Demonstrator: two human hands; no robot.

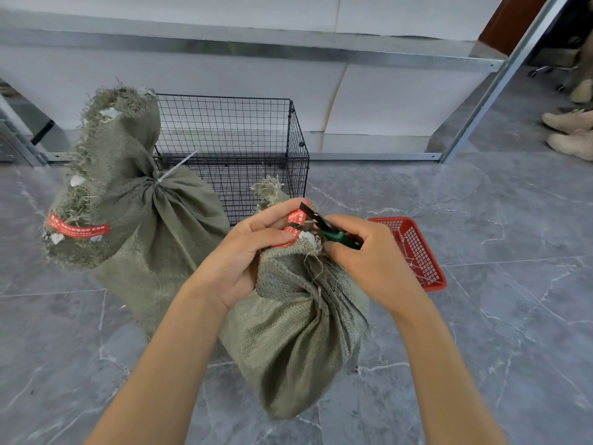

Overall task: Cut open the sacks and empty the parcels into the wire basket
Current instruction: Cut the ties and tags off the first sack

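Observation:
Two grey-green woven sacks stand on the floor. The near sack (298,335) is between my arms, and my left hand (244,252) grips its gathered neck just below a red label. My right hand (365,255) holds a green-handled cutter (324,224) with its dark blade raised against the neck. The far sack (138,216) stands to the left, tied shut with a white cable tie (178,165). Behind both is the black wire basket (295,146), which looks empty.
A red plastic basket (417,252) with bits of white tie in it lies on the floor right of my right hand. A metal shelf frame (481,101) runs along the white wall behind. Someone's pale shoes (571,133) are at the far right.

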